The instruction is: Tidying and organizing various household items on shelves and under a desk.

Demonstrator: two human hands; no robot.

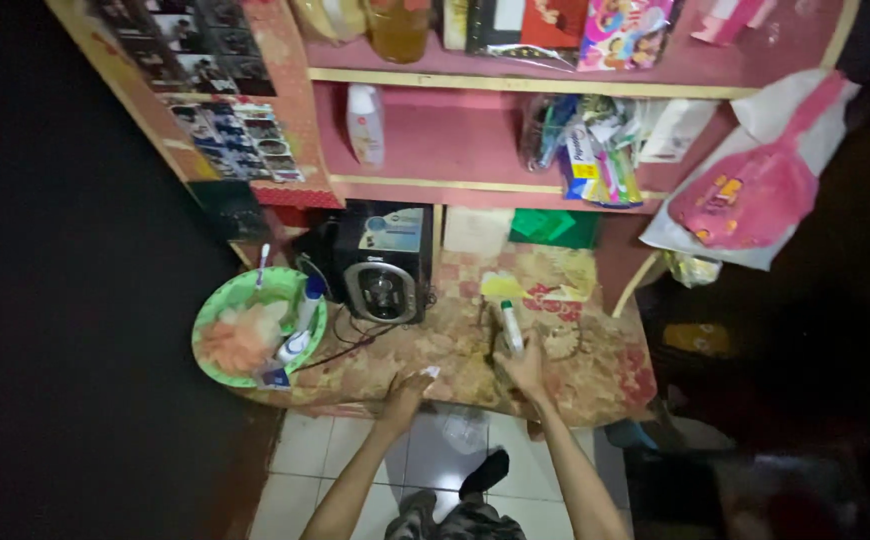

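Notably, right hand (527,372) was closed around a small white tube-shaped bottle with a green cap (511,327), long axis running away from the wrist, cap farthest. Left hand (405,392) lay at the near edge of the floral-covered tabletop (595,365), fingers pinched on a small white scrap (429,372). Open cloth lay between both hands. Beyond the left hand stood a black speaker box (383,262), with a green plastic basin (217,312) to its left; white floor tiles lay below.

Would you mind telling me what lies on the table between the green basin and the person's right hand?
In the head view, the black speaker and the left hand lie between the green basin and the right hand, which holds a small white bottle.
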